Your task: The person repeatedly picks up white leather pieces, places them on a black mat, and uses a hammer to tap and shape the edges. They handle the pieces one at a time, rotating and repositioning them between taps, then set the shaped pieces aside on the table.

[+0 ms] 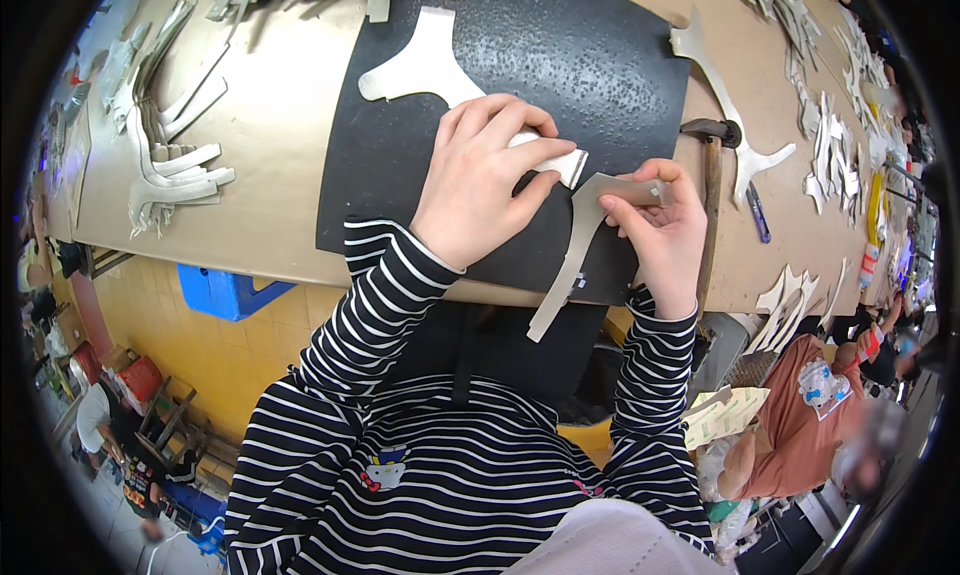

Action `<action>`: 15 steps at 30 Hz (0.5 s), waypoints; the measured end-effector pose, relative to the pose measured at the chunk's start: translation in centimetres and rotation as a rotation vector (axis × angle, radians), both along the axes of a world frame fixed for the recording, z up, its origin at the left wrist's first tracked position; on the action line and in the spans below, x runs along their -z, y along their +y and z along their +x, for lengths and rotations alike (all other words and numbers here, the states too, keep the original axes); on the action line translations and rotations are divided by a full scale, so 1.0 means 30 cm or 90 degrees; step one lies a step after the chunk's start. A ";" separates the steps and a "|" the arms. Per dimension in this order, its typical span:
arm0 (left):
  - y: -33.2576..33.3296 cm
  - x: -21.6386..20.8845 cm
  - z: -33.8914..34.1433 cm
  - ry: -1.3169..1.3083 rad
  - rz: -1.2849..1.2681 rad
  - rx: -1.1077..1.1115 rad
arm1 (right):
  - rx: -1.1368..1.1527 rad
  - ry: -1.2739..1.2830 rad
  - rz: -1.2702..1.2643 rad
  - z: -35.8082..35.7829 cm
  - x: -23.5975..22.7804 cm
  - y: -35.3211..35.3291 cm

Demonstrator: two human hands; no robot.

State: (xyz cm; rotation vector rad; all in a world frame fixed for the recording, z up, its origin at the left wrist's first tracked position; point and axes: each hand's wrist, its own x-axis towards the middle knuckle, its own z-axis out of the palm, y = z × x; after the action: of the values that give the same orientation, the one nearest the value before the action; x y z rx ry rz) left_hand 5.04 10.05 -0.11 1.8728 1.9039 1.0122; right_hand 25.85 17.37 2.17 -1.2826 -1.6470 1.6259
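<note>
A white Y-shaped flat piece, perhaps shoe-upper material, lies on a black mat. My left hand bends over its near right arm, fingers and thumb closed round it, with the end sticking out past the fingertips. In a pinch between thumb and fingers, my right hand holds a greyish curved strip. The strip's long tail hangs down toward me over the mat's near edge, and its upper bend comes close to the end of the white piece without clearly touching it.
Right of the mat lie a hammer, a blue pen and another branched white piece. Stacked pale strips sit on the table's left; more piles are at the far right. A blue stool stands below. Other people are at right and left.
</note>
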 end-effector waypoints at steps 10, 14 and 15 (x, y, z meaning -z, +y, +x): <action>0.002 0.006 -0.006 0.002 0.034 0.018 | -0.007 0.030 -0.043 -0.021 -0.018 0.014; -0.003 0.010 -0.025 -0.023 0.034 0.049 | 0.001 -0.026 -0.042 -0.041 -0.033 0.001; -0.005 0.009 -0.026 -0.010 0.027 0.053 | -0.007 -0.033 -0.014 -0.046 -0.033 -0.001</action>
State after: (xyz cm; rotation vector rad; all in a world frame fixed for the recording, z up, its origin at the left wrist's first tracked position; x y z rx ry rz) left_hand 4.27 9.90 -0.39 1.9437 1.7936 1.0454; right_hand 24.47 17.34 3.17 -1.3389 -1.6731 1.6343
